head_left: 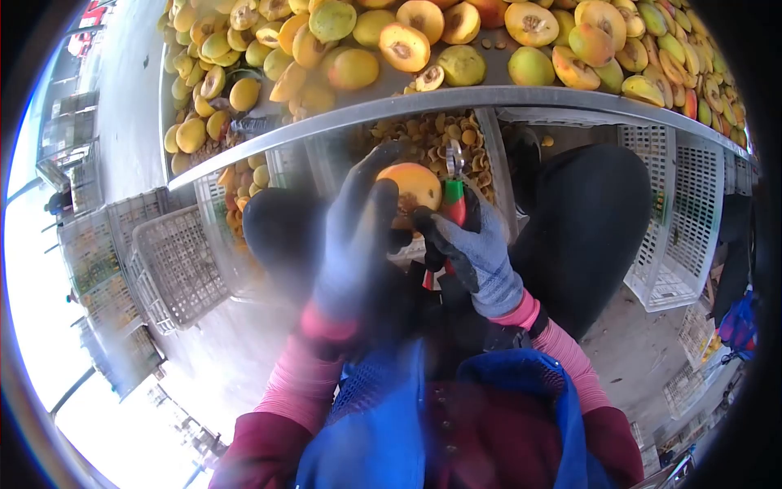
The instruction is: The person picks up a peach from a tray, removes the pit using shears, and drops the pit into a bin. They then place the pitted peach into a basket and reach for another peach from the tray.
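Note:
My left hand (354,220), in a grey glove with dark fingers, holds a halved peach (414,189) by its left side, the orange cut face showing. Close on its right, my right hand (476,248), gloved the same way, is wrapped round a tool with a red and green handle (454,200). The tool's metal end (454,156) points up, away from me. My right thumb is at the lower right edge of the peach half. Both hands are in front of my lap, below the metal rim of the table (423,99). The left glove is partly blurred.
Many whole and halved peaches (529,24) lie on the table. Beneath it, a crate holds peach pieces (464,130). White plastic crates stand at the left (183,261) and right (672,212). My knees (586,220) flank the hands.

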Demonstrator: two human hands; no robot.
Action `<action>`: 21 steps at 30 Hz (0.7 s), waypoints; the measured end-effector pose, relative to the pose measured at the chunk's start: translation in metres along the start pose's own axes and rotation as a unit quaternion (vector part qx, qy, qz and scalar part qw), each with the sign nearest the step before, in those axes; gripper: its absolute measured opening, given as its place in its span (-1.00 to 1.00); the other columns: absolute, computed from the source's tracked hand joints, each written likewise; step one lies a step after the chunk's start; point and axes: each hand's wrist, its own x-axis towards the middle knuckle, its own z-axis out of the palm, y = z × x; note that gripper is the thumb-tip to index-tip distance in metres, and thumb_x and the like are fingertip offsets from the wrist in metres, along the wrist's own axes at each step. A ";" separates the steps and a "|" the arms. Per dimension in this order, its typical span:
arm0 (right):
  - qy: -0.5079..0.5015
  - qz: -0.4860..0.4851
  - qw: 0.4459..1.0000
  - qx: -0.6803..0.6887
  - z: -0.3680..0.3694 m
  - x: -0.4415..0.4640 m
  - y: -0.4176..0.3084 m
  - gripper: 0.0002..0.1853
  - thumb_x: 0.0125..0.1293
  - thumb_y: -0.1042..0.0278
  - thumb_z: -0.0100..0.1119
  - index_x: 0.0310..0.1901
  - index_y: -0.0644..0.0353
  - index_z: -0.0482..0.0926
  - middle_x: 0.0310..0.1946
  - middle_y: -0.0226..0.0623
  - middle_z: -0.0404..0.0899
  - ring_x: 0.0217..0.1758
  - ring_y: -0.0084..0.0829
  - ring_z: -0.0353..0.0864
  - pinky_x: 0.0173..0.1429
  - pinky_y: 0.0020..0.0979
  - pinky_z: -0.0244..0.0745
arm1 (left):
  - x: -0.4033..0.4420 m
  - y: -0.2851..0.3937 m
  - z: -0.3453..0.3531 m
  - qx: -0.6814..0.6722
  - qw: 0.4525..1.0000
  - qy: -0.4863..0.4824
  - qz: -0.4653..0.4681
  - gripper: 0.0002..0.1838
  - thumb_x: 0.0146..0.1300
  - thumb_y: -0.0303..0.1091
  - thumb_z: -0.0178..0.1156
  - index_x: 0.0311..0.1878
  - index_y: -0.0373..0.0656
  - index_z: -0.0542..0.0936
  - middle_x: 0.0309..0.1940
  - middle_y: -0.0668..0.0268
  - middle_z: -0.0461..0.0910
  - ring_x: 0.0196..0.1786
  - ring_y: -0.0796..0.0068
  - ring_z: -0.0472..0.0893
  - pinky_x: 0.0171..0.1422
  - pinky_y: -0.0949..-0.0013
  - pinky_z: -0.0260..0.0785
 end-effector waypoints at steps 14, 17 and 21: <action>-0.043 0.021 0.996 -0.082 0.004 -0.016 0.002 -0.79 0.32 0.35 0.07 -0.06 0.18 0.41 -0.41 -0.42 0.43 -0.48 -0.58 0.42 -0.41 -0.53 0.38 | -0.007 -0.038 -0.028 0.214 0.937 -0.008 0.277 -0.59 0.25 -0.45 0.08 0.15 -0.36 0.33 -0.16 0.06 0.52 -0.29 0.32 0.57 -0.30 0.42 0.46; -0.040 -0.138 0.956 -0.257 0.009 -0.014 0.015 -0.77 0.27 0.38 0.11 -0.08 0.21 0.38 -0.40 -0.40 0.42 -0.43 -0.54 0.39 -0.32 -0.48 0.35 | -0.018 -0.020 -0.024 0.094 0.992 0.027 0.082 -0.47 0.20 -0.46 0.13 0.23 -0.32 0.25 -0.18 0.04 0.52 -0.30 0.22 0.57 -0.31 0.34 0.47; -0.027 -0.188 0.931 -0.311 0.019 -0.019 0.012 -0.73 0.22 0.38 0.15 -0.11 0.27 0.37 -0.34 -0.26 0.42 -0.25 -0.46 0.37 -0.14 -0.38 0.33 | -0.025 -0.024 0.003 0.078 0.980 0.118 0.141 -0.49 0.29 -0.34 0.10 0.25 -0.34 0.25 -0.12 0.06 0.49 -0.21 0.32 0.56 -0.16 0.34 0.46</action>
